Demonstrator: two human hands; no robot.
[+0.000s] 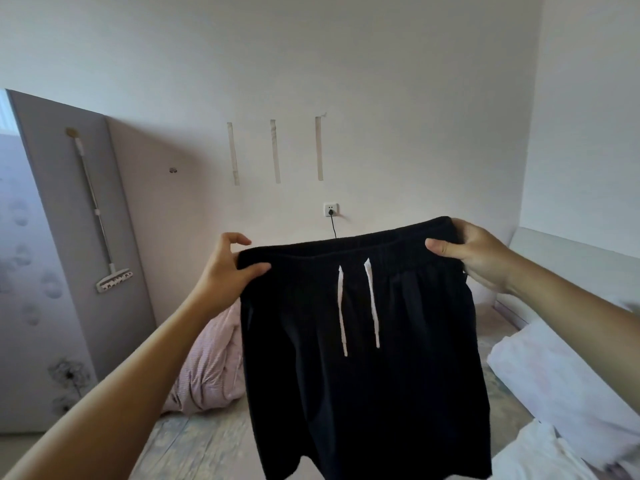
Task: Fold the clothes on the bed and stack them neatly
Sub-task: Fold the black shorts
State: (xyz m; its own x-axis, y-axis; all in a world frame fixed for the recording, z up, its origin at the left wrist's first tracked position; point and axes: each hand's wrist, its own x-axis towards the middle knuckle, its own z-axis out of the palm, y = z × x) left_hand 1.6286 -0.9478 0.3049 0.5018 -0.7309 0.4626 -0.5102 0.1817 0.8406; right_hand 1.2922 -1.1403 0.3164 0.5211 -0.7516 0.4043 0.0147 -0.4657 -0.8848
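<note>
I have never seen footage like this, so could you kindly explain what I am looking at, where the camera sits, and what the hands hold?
There is no machine here: a person wears one wide-angle camera on the head, looking forward and down, so you see their own two arms. The left hand and the right hand each pinch an end of the waistband of black shorts, held up in the air with two white drawstrings hanging down the front. Below is the bed, with a pink quilt bunched behind the shorts and white cloth lying at the right. A socket is on the wall.
</note>
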